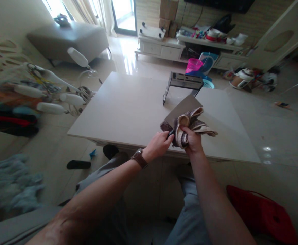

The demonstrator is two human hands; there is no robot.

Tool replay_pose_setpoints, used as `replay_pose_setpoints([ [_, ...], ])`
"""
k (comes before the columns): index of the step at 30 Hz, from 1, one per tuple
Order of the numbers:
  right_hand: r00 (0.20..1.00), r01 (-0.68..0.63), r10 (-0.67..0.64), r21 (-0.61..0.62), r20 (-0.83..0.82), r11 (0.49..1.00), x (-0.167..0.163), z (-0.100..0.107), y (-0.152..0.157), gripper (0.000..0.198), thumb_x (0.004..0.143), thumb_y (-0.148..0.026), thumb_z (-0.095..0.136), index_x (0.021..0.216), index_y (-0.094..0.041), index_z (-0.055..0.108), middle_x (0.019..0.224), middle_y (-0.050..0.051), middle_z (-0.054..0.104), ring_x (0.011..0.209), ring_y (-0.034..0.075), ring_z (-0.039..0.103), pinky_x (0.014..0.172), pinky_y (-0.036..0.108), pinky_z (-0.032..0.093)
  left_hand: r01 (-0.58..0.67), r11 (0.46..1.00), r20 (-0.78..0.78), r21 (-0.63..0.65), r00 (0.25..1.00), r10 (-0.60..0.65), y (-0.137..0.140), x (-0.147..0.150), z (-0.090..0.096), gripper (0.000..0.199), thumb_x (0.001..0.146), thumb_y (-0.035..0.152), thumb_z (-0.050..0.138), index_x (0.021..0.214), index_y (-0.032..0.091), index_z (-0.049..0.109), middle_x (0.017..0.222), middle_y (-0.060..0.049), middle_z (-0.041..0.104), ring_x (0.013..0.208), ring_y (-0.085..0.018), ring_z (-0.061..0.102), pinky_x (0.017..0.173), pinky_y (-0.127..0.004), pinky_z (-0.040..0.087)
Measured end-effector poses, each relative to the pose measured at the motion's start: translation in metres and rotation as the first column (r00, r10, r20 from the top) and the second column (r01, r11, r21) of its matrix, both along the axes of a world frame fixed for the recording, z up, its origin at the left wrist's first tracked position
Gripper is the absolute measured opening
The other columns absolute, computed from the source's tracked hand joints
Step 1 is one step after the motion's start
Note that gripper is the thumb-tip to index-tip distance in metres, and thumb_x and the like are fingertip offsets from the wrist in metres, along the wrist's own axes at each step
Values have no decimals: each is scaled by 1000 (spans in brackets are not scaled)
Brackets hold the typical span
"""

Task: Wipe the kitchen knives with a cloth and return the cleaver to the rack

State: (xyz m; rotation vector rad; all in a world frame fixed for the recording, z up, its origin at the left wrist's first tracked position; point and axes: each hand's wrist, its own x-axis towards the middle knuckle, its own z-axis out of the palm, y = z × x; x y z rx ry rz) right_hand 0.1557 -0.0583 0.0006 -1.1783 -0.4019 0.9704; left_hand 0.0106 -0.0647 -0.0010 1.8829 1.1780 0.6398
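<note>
A brown-and-cream cloth (189,127) is bunched against a flat grey blade (181,107) near the surface's (128,109) front edge.

The cloth is clenched in the right hand (193,141); a dark handle is pinched in the left hand's (159,144) closed grip at 9 o'clock. A black rack (183,81) stands at 12 o'clock, with bare surface left open toward 10 o'clock.

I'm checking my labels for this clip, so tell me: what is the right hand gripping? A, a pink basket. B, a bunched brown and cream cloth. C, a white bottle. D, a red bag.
B: the right hand is closed around a bunched brown and cream cloth at the near edge of the table, with the left hand beside it.
</note>
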Motion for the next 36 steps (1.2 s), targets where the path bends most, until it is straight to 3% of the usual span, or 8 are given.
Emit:
replay_pose_setpoints([
  [4, 999, -28, 29, -36, 39, 999, -4, -4, -1, 40, 50, -20, 89, 87, -15, 75, 91, 3, 80, 95, 23, 75, 94, 39, 61, -13, 999, -61, 45, 998, 15, 0, 1, -1, 36, 103, 36, 46, 73, 19, 54, 68, -3, 61, 61, -15, 45, 62, -32, 27],
  [9, 995, 57, -57, 12, 86, 998, -3, -6, 0, 44, 49, -21, 91, 90, -15, 75, 99, 4, 80, 102, 26, 74, 100, 44, 59, 25, 998, -144, 58, 989, -17, 0, 2, 3, 37, 106, 38, 43, 79, 18, 59, 75, -6, 66, 66, -17, 54, 65, -32, 33],
  [16, 987, 160, -160, 86, -2, 983, 0, -8, 4, 34, 59, -18, 84, 90, -17, 72, 89, 0, 77, 89, 20, 73, 87, 34, 63, 58, 998, -93, 39, 994, -55, -4, 3, 6, 38, 106, 39, 44, 77, 18, 58, 71, -4, 64, 63, -16, 49, 63, -32, 30],
  [19, 986, 87, -75, 79, -146, 993, 5, -10, 5, 13, 68, -21, 72, 80, -20, 67, 76, -4, 71, 74, 16, 70, 73, 28, 62, 35, 999, -57, 21, 998, -33, -4, 1, 5, 38, 105, 38, 44, 74, 18, 57, 68, -3, 61, 60, -15, 45, 61, -32, 27],
  [22, 972, 19, 12, 129, -236, 991, 7, -9, 4, 3, 74, -25, 62, 76, -22, 62, 71, -5, 68, 71, 16, 70, 73, 30, 62, 22, 1000, -28, 10, 999, -22, -2, -1, 5, 39, 104, 37, 45, 73, 17, 57, 67, -3, 61, 59, -14, 43, 61, -31, 27],
  [27, 949, -31, 97, 216, -300, 976, 3, 4, -2, 18, 76, -28, 56, 89, -22, 68, 86, -1, 75, 88, 20, 72, 86, 36, 60, 3, 1000, 26, -16, 1000, -3, 1, -5, 5, 39, 103, 36, 46, 72, 16, 59, 66, -2, 60, 59, -13, 41, 60, -30, 27],
  [32, 927, -115, 209, 292, -313, 949, 5, 14, -11, 34, 68, -24, 54, 97, -26, 70, 98, -1, 77, 100, 23, 72, 96, 41, 56, -25, 999, 109, -42, 994, 29, 5, -9, 6, 41, 102, 37, 44, 68, 17, 54, 62, -1, 55, 60, -13, 41, 59, -30, 26],
  [36, 904, -220, 314, 315, -289, 923, 10, 8, -10, 27, 67, -24, 56, 91, -26, 69, 96, -1, 76, 97, 22, 72, 96, 41, 55, -46, 996, 130, -72, 990, 55, 7, -11, 9, 41, 103, 37, 43, 67, 18, 52, 60, 0, 54, 60, -13, 42, 60, -29, 27],
])
